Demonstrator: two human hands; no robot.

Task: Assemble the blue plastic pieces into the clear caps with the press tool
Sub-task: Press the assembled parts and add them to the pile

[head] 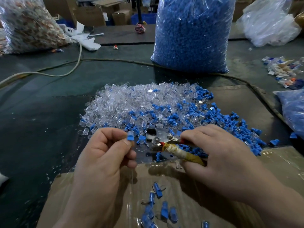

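My left hand [105, 155] pinches a blue piece seated in a clear cap [130, 137] between thumb and forefinger, just left of the press tool. My right hand [218, 155] grips the tape-wrapped handles of the press tool [166, 143], whose metal jaws rest on the table beside a clear cap. Beyond the hands lies a heap of clear caps [131, 102], with loose blue pieces [213, 119] mixed in and spreading to the right. Several assembled blue-in-clear parts [158, 206] lie on the cardboard [246, 165] near me.
A tall clear bag of blue pieces [192, 35] stands behind the heap. Another bag of parts [28, 25] is at the far left and a blue-filled bag [294, 111] at the right edge. A cable [79, 63] crosses the green table; scrap parts [284, 69] lie far right.
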